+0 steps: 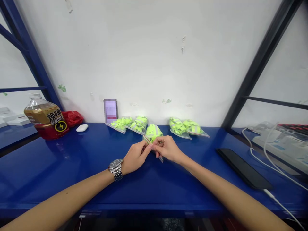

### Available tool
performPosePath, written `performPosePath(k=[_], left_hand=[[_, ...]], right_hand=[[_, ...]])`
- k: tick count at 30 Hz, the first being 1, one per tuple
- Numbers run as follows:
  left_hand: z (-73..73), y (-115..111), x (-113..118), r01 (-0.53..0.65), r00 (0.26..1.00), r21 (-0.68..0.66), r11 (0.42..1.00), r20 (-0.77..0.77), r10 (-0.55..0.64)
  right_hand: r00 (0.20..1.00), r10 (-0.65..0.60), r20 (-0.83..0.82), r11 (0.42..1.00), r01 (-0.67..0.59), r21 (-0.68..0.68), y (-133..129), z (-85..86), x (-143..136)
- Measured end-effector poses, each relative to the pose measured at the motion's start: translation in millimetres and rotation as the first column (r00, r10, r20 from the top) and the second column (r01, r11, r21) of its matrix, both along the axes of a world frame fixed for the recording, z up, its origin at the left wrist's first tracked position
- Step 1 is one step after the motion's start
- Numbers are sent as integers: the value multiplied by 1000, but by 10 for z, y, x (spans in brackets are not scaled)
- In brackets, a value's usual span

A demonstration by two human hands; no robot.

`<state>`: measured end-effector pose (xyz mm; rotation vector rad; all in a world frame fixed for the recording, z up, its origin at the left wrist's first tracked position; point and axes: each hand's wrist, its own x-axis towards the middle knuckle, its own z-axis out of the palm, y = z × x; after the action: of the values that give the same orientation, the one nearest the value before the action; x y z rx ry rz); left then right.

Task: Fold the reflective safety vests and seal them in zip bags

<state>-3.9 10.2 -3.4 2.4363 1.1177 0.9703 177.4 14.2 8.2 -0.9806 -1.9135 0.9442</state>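
Observation:
Both hands meet over the middle of the blue table. My left hand (136,157), with a metal watch at the wrist, pinches the near edge of a clear zip bag (154,131) that holds a folded yellow-green strap with silvery stripes. My right hand (167,148) pinches the same edge just to the right, its fingertips touching those of my left hand. One corner of the bag sticks out below the right fingers. Behind it, similar filled bags lie along the wall, some at the left (139,124) and a pair at the right (178,126).
A large drink bottle (47,117), a red plastic bag (72,118) and a white case (82,128) are at the left. A phone (111,110) leans on the wall. A black phone (244,167) with a white cable lies at the right, near power strips (284,144).

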Motion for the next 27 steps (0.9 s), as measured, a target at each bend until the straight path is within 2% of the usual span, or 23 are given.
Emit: performPosePath(k=[3,7,10,12,14,16,17,18,19,21,23,25,27], left_hand=[[15,6,-18,11,1000,-53,999,25,-9],[3,11,-14,49,998,-53,997,43,-47],[-14,17,13,11,997,-52,999,72,-7],[-20,23,33,-50,995,-32,998,86,52],[-22,30,44,-106,990,4,994,93,106],[-19,40,37,-158,983,47,986,105,152],[-17,48,24,-179,980,70,981,105,171],[-14,59,7,-196,977,95,976,100,187],[-10,71,-14,-213,975,121,970,91,203],[-5,97,-57,-243,970,156,957,63,236],[-5,117,-89,-279,960,142,950,30,278],[-12,124,-100,-310,950,76,948,-8,312],[-21,123,-93,-285,957,4,958,-50,285]], right_hand=[[998,31,-54,998,-33,-48,38,-17,-10],[997,31,-73,999,-33,-38,43,-30,17],[1000,21,8,1000,-21,11,8,-44,9],[994,-14,107,992,1,125,-14,-48,-6],[968,-116,225,930,26,368,-18,-33,-3],[919,-284,273,782,56,621,1,9,44],[893,-366,263,704,81,706,16,36,82],[870,-436,230,645,124,754,32,63,125],[853,-484,196,611,169,774,46,86,168],[843,-512,163,584,203,786,65,104,233],[875,-457,160,612,179,770,71,80,253],[915,-362,179,670,122,732,69,34,242],[932,-296,207,710,70,700,67,-2,228]])
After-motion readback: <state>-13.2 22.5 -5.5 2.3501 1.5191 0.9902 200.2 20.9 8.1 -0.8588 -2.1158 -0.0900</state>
